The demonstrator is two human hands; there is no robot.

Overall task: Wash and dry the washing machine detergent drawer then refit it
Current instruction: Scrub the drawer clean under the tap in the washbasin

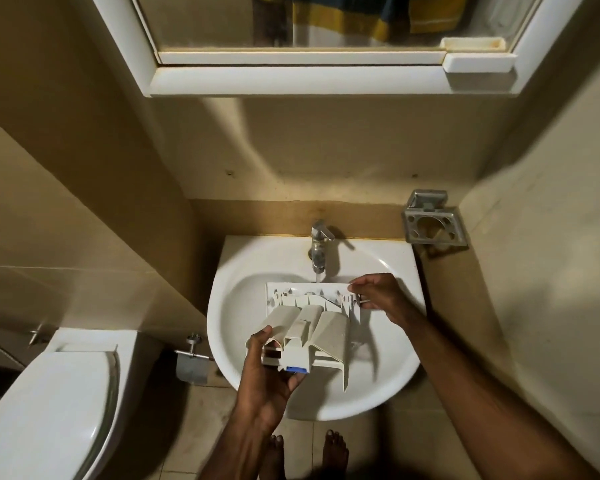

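Held over the white sink [388, 372] by both hands: the detergent drawer [312, 323], turned underside up, ribbed cream channels facing the camera. Long axis running from the near rim of the basin toward the tap [318, 251], slightly tilted, far end lower in the bowl. Front panel at the far end, lying crosswise just under the spout; back end with a small blue piece [297, 369] pointing toward the body. Thin stream of water falling from the spout onto the far edge of the panel.

Left hand [267, 372] wrapped around the near back end, thumb on top of the left channel, fingers curled beneath beside the blue piece. Right hand [378, 294] closed on the right corner of the front panel, fingertips pinching its edge.

Around the basin: toilet [49, 410] with lid down at lower left, metal paper holder [191, 362] on the wall between toilet and sink, metal toothbrush holder [433, 220] on the wall at upper right, mirrored cabinet [309, 71] above. Bare feet [333, 452] on the tiled floor below the basin.
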